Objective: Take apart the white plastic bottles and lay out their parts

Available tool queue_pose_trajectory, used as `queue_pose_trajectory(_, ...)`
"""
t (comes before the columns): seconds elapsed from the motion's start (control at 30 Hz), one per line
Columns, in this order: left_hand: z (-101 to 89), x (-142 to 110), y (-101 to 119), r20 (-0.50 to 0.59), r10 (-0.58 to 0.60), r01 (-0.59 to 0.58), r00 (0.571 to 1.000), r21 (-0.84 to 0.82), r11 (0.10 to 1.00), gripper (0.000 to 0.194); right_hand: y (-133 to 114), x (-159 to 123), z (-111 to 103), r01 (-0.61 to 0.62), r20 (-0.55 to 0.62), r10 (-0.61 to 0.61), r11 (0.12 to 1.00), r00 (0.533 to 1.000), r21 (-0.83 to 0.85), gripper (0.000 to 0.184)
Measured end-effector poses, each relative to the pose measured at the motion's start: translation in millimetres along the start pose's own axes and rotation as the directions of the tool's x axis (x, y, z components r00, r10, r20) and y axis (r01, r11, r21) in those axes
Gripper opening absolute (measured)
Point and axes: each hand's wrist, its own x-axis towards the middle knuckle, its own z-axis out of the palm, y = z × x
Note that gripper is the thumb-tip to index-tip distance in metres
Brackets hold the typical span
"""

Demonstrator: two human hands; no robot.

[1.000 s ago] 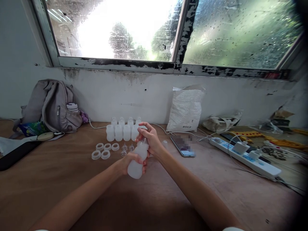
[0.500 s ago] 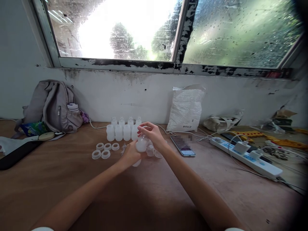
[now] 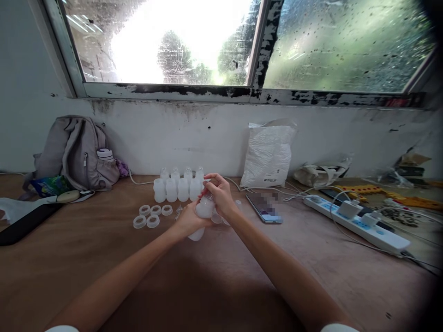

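Note:
My left hand (image 3: 188, 220) is wrapped round a small translucent white bottle (image 3: 203, 210), held tilted above the wooden table (image 3: 104, 272). My right hand (image 3: 218, 193) is closed over the bottle's top, fingers pinched on the neck; what sits under them is hidden. Behind the hands stand several more white bottles (image 3: 176, 186) in two rows. Several white rings (image 3: 152, 216) lie to their left front. Clear small caps (image 3: 218, 218) rest on the table just right of the held bottle.
A grey backpack (image 3: 78, 154) leans on the wall at the left, a white sack (image 3: 268, 154) at the right. A phone (image 3: 265, 207), a power strip (image 3: 360, 226) with cables and clutter lie to the right. A dark flat object (image 3: 24, 223) lies far left.
Both hands carried the bottle away from me, toward the row of bottles, and turned it more upright. The right hand went from loosely spread on the top to closed on it.

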Motion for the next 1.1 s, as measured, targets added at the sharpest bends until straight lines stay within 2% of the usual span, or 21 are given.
queue_pose_trajectory(0.1,-1.5,-1.2,0.7,0.145,-0.074,0.097,0.987,-0.155,0.983,0.028,-1.6,0.6,-1.5,-0.006,0.024,0.005,1.000,1.000,0.012,0.016)
queue_pose_trajectory(0.2,-5.6,-1.3,-0.3,0.364,-0.118,0.250,0.924,-0.339,0.907,0.029,-5.4,-0.4,-2.2,-0.022,0.066,0.021,1.000,0.998,0.017,0.017)
queue_pose_trajectory(0.3,-9.8,-0.8,-6.4,0.539,-0.085,0.395,0.838,-0.491,0.777,0.030,-9.1,-3.5,0.3,-0.024,0.109,0.021,0.999,0.994,0.027,0.020)
queue_pose_trajectory(0.37,-9.4,-2.0,-13.7,0.627,-0.025,0.486,0.779,-0.578,0.656,0.033,-10.0,-5.4,3.1,-0.020,0.128,0.012,0.998,0.992,0.057,0.019)
queue_pose_trajectory(0.4,-7.6,-3.5,-18.1,0.670,0.021,0.535,0.742,-0.611,0.584,0.033,-10.2,-5.8,4.1,-0.016,0.133,0.005,0.997,0.991,0.081,0.017)
queue_pose_trajectory(0.47,-0.3,-8.7,-27.5,0.761,0.121,0.636,0.637,-0.608,0.474,0.035,-11.4,-4.5,3.8,-0.003,0.112,-0.014,0.990,0.994,0.142,0.013)
queue_pose_trajectory(0.5,4.9,-12.1,-32.0,0.800,0.150,0.669,0.580,-0.574,0.472,0.036,-12.9,-2.8,2.0,0.006,0.087,-0.021,0.985,0.996,0.171,0.012)
queue_pose_trajectory(0.53,10.7,-15.7,-35.9,0.827,0.147,0.674,0.543,-0.533,0.511,0.037,-15.2,-0.4,-1.0,0.017,0.052,-0.027,0.981,0.998,0.192,0.012)
queue_pose_trajectory(0.57,16.9,-19.2,-39.0,0.823,0.120,0.647,0.554,-0.517,0.560,0.038,-18.4,2.5,-5.3,0.030,0.008,-0.032,0.979,0.999,0.203,0.012)
queue_pose_trajectory(0.6,22.8,-22.2,-41.3,0.793,0.082,0.597,0.604,-0.518,0.612,0.038,-22.5,5.9,-10.5,0.045,-0.040,-0.038,0.978,0.998,0.202,0.013)
queue_pose_trajectory(0.63,28.2,-24.5,-42.8,0.733,0.047,0.531,0.679,-0.534,0.658,0.038,-27.1,9.5,-16.6,0.064,-0.095,-0.046,0.980,0.994,0.188,0.014)
queue_pose_trajectory(0.7,36.2,-26.3,-43.8,0.535,-0.019,0.381,0.845,-0.577,0.723,0.038,-37.0,16.8,-30.0,0.111,-0.218,-0.077,0.983,0.973,0.149,0.015)
queue_pose_trajectory(0.73,38.7,-26.0,-43.6,0.411,-0.051,0.307,0.910,-0.587,0.749,0.038,-41.4,20.0,-36.9,0.138,-0.283,-0.095,0.981,0.954,0.134,0.014)
queue_pose_trajectory(0.77,40.4,-25.1,-43.3,0.287,-0.083,0.243,0.954,-0.585,0.774,0.037,-44.7,22.4,-43.6,0.166,-0.342,-0.115,0.978,0.932,0.124,0.013)
queue_pose_trajectory(0.83,41.9,-22.4,-42.9,0.082,-0.131,0.154,0.988,-0.555,0.817,0.035,-46.6,23.6,-56.9,0.231,-0.436,-0.165,0.968,0.885,0.102,0.011)
queue_pose_trajectory(0.87,42.1,-21.0,-42.9,0.020,-0.144,0.132,0.989,-0.535,0.834,0.034,-44.5,21.9,-63.4,0.262,-0.460,-0.197,0.962,0.866,0.081,0.011)
queue_pose_trajectory(0.93,42.2,-19.0,-43.3,-0.030,-0.156,0.119,0.987,-0.512,0.851,0.033,-34.0,12.8,-77.4,0.301,-0.456,-0.265,0.954,0.849,0.006,0.012)
queue_pose_trajectory(1.03,42.6,-17.9,-44.6,-0.066,-0.150,0.100,0.987,-0.477,0.873,0.033,-7.1,-12.2,-101.7,0.264,-0.325,-0.316,0.945,0.891,-0.194,0.013)
queue_pose_trajectory(1.1,43.1,-18.0,-45.4,-0.088,-0.130,0.079,0.988,-0.436,0.896,0.032,11.6,-31.4,-118.6,0.221,-0.215,-0.329,0.885,0.920,-0.409,0.014)
